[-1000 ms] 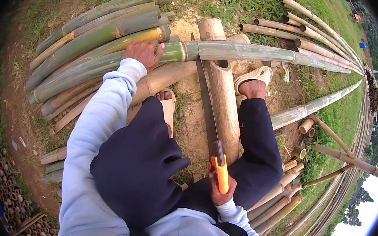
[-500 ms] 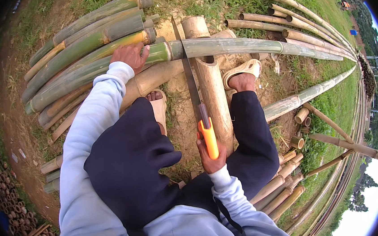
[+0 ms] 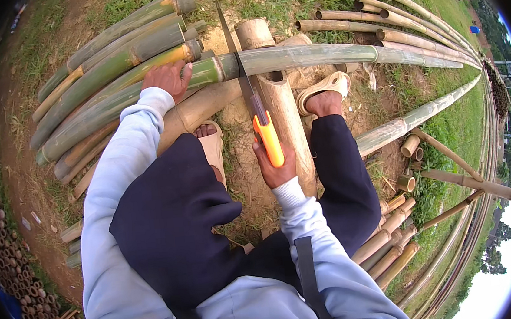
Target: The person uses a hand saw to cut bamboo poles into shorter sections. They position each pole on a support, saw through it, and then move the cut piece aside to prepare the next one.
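A long green bamboo pole [image 3: 313, 56] lies crosswise in front of me, over a thick tan bamboo log [image 3: 292, 120] on the ground. My left hand [image 3: 167, 82] is closed over the pole, left of one of its joints. In my right hand [image 3: 275, 161] is the orange handle of a handsaw [image 3: 271, 141]. The dark blade crosses the pole just right of that joint, its tip pointing away from me. How deep the teeth sit in the bamboo, I cannot tell.
Cut green bamboo lengths [image 3: 131, 56] lie piled at the left. Long tan poles [image 3: 371, 25] stretch away at the far right. Short pieces [image 3: 390, 245] lie beside my right leg, near a crossed pole frame [image 3: 476, 186]. My sandalled feet flank the log.
My right hand has pushed the saw forward, away from me, so the tip reaches farther past the pole. My left hand keeps its hold on the bamboo. The view has shifted slightly.
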`<state>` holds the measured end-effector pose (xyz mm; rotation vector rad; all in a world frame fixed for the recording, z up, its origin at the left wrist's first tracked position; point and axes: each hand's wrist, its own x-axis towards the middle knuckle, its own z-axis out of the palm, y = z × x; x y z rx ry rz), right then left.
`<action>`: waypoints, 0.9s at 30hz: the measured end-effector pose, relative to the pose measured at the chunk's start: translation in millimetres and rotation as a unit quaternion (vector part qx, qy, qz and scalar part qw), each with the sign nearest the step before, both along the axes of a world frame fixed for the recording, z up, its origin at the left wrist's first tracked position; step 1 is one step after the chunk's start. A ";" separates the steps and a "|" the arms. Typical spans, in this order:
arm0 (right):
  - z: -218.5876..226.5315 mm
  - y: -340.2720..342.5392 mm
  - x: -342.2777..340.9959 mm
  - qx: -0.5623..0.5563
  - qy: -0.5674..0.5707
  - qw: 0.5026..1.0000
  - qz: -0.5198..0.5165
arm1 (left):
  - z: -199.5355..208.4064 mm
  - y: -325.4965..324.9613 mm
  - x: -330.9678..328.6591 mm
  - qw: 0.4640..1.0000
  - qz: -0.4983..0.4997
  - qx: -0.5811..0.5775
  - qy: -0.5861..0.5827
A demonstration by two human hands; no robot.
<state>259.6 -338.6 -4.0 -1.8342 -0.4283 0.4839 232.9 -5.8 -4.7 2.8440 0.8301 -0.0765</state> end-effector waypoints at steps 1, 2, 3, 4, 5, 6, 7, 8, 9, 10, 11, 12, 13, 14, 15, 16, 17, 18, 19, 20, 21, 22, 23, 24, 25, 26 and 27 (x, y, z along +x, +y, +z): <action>7.1 -30.3 -24.6 -0.031 0.029 0.999 0.005 | -0.1 2.7 -1.4 1.000 -0.004 0.005 0.004; 18.1 -62.4 -51.9 -0.042 0.044 0.998 -0.001 | -0.5 3.2 -5.2 1.000 -0.005 0.007 0.011; 32.3 -93.2 -79.3 -0.067 0.060 0.996 -0.025 | -1.0 4.8 -3.2 1.000 -0.009 0.009 0.012; 45.9 -115.7 -98.7 -0.068 0.026 0.997 -0.011 | -2.0 5.0 -4.6 1.000 -0.005 0.013 0.012; 61.2 -119.1 -112.2 -0.072 0.009 0.997 -0.023 | -2.3 3.0 -5.5 1.000 -0.006 0.016 0.012; 64.5 -116.3 -110.9 -0.085 0.002 0.996 -0.018 | -4.7 2.3 -7.3 1.000 -0.005 0.020 0.013; 63.3 -111.1 -105.3 -0.098 -0.005 0.995 -0.011 | -9.5 2.8 -9.9 1.000 -0.006 0.021 -0.004; 42.0 -103.2 -91.4 -0.079 0.019 0.997 -0.003 | -10.0 3.2 -7.0 0.999 -0.012 0.026 -0.028; 18.6 -74.8 -69.7 -0.031 -0.010 0.999 -0.017 | -12.3 0.2 -5.4 0.998 -0.019 0.027 -0.049; -11.2 -45.4 -37.6 -0.020 -0.006 1.000 -0.006 | -12.3 -1.1 -6.1 0.998 -0.020 0.025 -0.049; -21.5 -5.4 -5.9 -0.032 -0.010 0.999 0.002 | -10.3 0.3 -2.8 0.998 -0.022 0.027 -0.053; -25.0 23.3 21.2 0.021 -0.045 0.999 0.008 | -6.6 -4.2 6.4 0.997 -0.033 0.023 -0.061; -27.4 35.3 28.4 0.046 -0.052 0.998 0.008 | -5.1 -4.8 7.5 0.998 -0.031 0.025 -0.046; -28.0 35.0 20.4 0.042 -0.026 0.999 0.008 | -5.6 0.1 3.4 0.999 -0.022 0.029 -0.027; -24.9 26.5 12.8 0.035 -0.006 0.999 0.009 | -5.2 0.3 2.0 0.999 -0.012 0.028 -0.013; -20.3 13.7 1.7 0.027 0.013 1.000 0.010 | -4.3 0.0 -0.6 1.000 -0.010 0.019 -0.008; -14.2 -0.5 -9.1 0.020 0.025 0.999 0.003 | 0.9 1.1 3.1 1.000 -0.015 0.010 -0.012; -23.1 -33.0 -36.3 0.012 0.061 0.998 -0.003 | 2.1 1.7 -0.9 1.000 -0.012 0.001 -0.006; -1.5 -59.5 -63.5 -0.017 0.062 0.998 -0.007 | 0.3 4.1 -6.7 1.000 -0.008 0.000 -0.002; 11.8 -85.6 -85.6 -0.031 0.085 0.996 -0.020 | -0.2 5.1 -4.6 1.000 -0.010 -0.001 -0.005; 24.7 -111.1 -107.5 -0.045 0.110 0.992 -0.031 | -2.1 5.5 -4.9 1.000 -0.012 -0.003 -0.004; 26.5 -114.3 -107.7 -0.053 0.112 0.992 -0.029 | -3.8 4.7 -7.0 1.000 -0.008 0.001 0.001; 26.5 -115.5 -106.2 -0.062 0.112 0.991 -0.028 | -5.6 4.9 -6.7 1.000 -0.006 0.006 0.004; 15.7 -103.5 -94.5 -0.046 0.082 0.995 -0.026 | -4.1 5.3 -4.9 1.000 -0.005 0.012 0.004; 5.8 -92.9 -84.6 -0.033 0.055 0.998 -0.025 | -2.9 5.9 -3.2 1.000 -0.006 0.007 0.001; -13.6 -61.7 -56.1 -0.012 0.046 0.999 -0.012 | -0.9 4.5 -1.6 1.000 -0.006 0.001 -0.002; -33.1 -28.0 -22.1 -0.028 0.047 0.998 0.019 | -0.7 1.2 -0.4 1.000 -0.010 -0.006 -0.002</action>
